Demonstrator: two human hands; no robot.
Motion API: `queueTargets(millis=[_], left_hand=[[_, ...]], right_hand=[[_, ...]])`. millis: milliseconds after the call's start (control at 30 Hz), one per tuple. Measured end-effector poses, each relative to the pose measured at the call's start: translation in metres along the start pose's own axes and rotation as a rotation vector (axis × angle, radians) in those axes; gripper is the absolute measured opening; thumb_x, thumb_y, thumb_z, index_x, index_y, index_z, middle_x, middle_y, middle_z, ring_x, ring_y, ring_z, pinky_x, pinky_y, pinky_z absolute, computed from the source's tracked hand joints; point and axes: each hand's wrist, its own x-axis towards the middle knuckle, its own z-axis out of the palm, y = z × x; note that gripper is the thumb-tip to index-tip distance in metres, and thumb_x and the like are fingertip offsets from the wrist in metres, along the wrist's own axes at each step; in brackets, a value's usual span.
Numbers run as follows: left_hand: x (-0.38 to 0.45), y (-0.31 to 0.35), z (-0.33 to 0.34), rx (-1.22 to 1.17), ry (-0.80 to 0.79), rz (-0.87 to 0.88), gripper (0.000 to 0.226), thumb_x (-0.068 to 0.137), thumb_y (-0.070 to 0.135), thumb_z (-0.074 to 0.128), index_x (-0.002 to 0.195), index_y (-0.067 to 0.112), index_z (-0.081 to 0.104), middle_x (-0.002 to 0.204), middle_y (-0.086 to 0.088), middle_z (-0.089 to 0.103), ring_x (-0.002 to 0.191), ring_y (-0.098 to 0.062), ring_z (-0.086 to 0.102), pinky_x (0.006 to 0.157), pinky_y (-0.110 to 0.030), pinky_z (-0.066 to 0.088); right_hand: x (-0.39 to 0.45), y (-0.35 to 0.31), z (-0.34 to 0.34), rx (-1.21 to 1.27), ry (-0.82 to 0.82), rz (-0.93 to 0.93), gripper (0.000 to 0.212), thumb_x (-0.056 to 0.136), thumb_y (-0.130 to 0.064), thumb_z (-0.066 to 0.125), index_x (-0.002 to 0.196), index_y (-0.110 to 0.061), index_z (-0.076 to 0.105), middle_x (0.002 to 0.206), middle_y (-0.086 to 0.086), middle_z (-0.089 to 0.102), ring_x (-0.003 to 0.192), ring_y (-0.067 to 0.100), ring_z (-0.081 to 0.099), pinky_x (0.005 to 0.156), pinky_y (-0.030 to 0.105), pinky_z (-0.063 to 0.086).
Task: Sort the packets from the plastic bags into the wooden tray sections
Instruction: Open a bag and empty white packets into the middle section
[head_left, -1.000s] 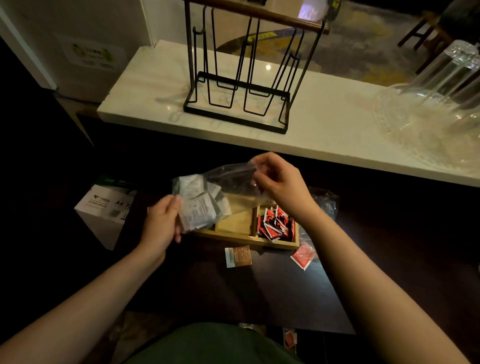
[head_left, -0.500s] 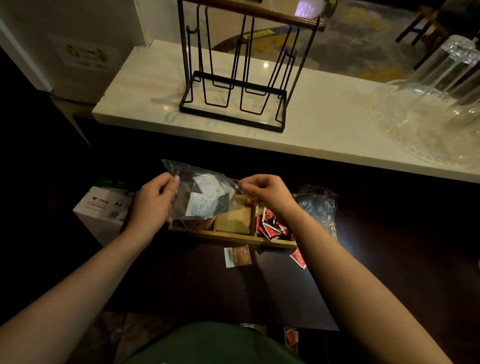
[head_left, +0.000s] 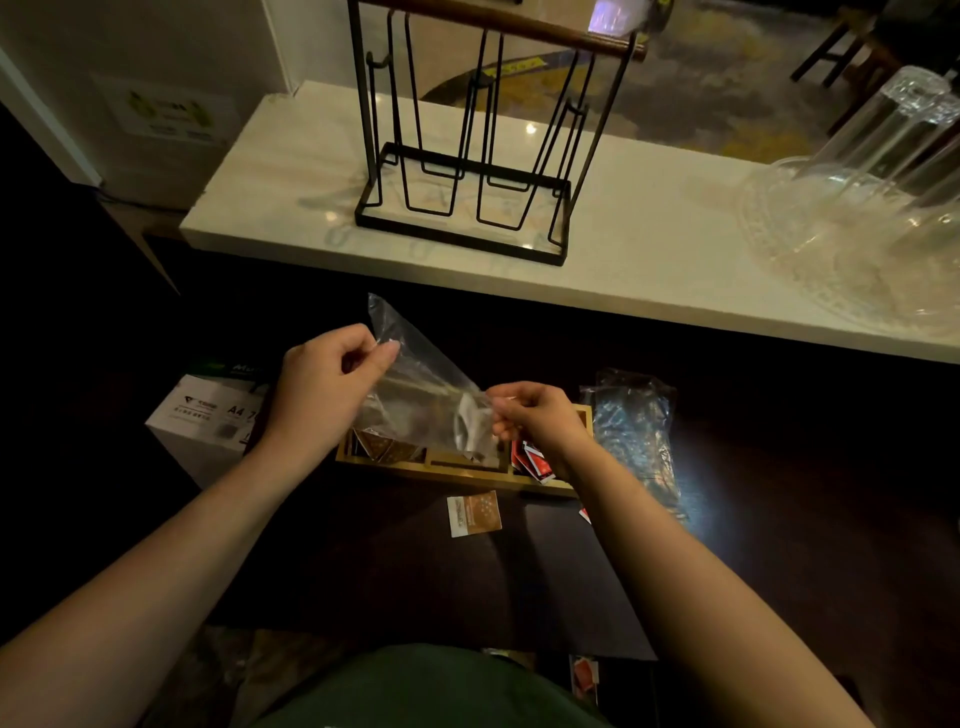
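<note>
I hold a clear plastic bag (head_left: 423, 395) above the wooden tray (head_left: 457, 470). My left hand (head_left: 324, 387) pinches its raised upper corner; my right hand (head_left: 535, 418) pinches its lower edge over the tray. The bag hangs tilted and looks almost empty, with a pale packet (head_left: 470, 423) near its low end. The tray's left section holds brown packets (head_left: 376, 444). Its right section holds red packets (head_left: 532, 460). The middle section is mostly hidden behind the bag.
One brown packet (head_left: 474, 513) lies on the dark table in front of the tray. A crumpled empty bag (head_left: 636, 431) sits right of the tray. A white A4 box (head_left: 208, 421) stands at the left. A wire rack (head_left: 467, 145) and glassware (head_left: 862, 208) stand on the white counter behind.
The bag was tipped: my left hand rose with one corner, my right hand dropped toward the tray. The white packets seen inside it earlier are mostly gone from the bag.
</note>
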Motion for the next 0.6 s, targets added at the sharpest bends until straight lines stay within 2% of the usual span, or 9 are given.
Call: queueTargets(millis=[133,267,367,433,500,600], left_hand=[[0.005,0.009,-0.003,0.048,0.011,-0.003,0.037,0.086,0.028,0.064,0.059,0.009,0.047,0.053,0.001,0.041,0.052,-0.011,0.040,0.052,-0.022,0.032],[0.006,0.017,-0.006,0.073,0.037,0.021,0.037,0.086,0.028,0.063,0.060,0.006,0.049,0.056,-0.002,0.044,0.054,-0.014,0.041,0.053,-0.025,0.033],[0.007,0.019,-0.006,0.110,0.074,0.064,0.033,0.087,0.024,0.061,0.062,0.005,0.050,0.070,-0.004,0.050,0.063,-0.015,0.046,0.058,-0.023,0.035],[0.008,0.017,-0.003,0.120,0.078,0.076,0.032,0.088,0.019,0.060,0.062,0.004,0.050,0.087,-0.004,0.057,0.073,-0.014,0.052,0.064,-0.022,0.040],[0.008,0.014,-0.001,0.097,0.064,0.067,0.032,0.088,0.017,0.060,0.062,0.002,0.049,0.097,-0.002,0.061,0.075,-0.009,0.054,0.066,-0.025,0.048],[0.005,0.014,-0.001,0.102,0.071,0.062,0.032,0.088,0.017,0.060,0.062,0.002,0.049,0.098,0.000,0.060,0.075,0.000,0.052,0.065,-0.016,0.041]], right_hand=[[-0.004,0.003,-0.001,0.064,0.032,0.001,0.022,0.093,-0.003,0.051,0.113,-0.002,0.060,0.079,0.007,0.063,0.061,0.007,0.064,0.059,0.019,0.054],[-0.007,-0.001,-0.003,0.120,0.031,-0.001,0.020,0.093,-0.004,0.054,0.111,-0.006,0.062,0.075,0.004,0.065,0.060,0.009,0.062,0.057,0.019,0.053],[-0.012,0.000,-0.003,0.141,0.023,-0.011,0.020,0.093,-0.004,0.054,0.110,-0.009,0.062,0.072,0.003,0.065,0.057,0.009,0.061,0.056,0.020,0.051],[-0.014,0.003,-0.002,0.099,0.004,-0.017,0.021,0.093,-0.005,0.053,0.111,-0.009,0.062,0.074,0.003,0.065,0.059,0.008,0.061,0.057,0.020,0.051],[-0.016,0.006,-0.001,0.096,0.015,-0.016,0.021,0.093,-0.005,0.053,0.113,-0.008,0.062,0.075,0.004,0.064,0.060,0.008,0.061,0.057,0.020,0.051],[-0.017,0.005,0.000,0.095,0.015,-0.012,0.023,0.093,-0.006,0.053,0.114,-0.007,0.061,0.074,0.004,0.065,0.060,0.009,0.061,0.057,0.020,0.051]])
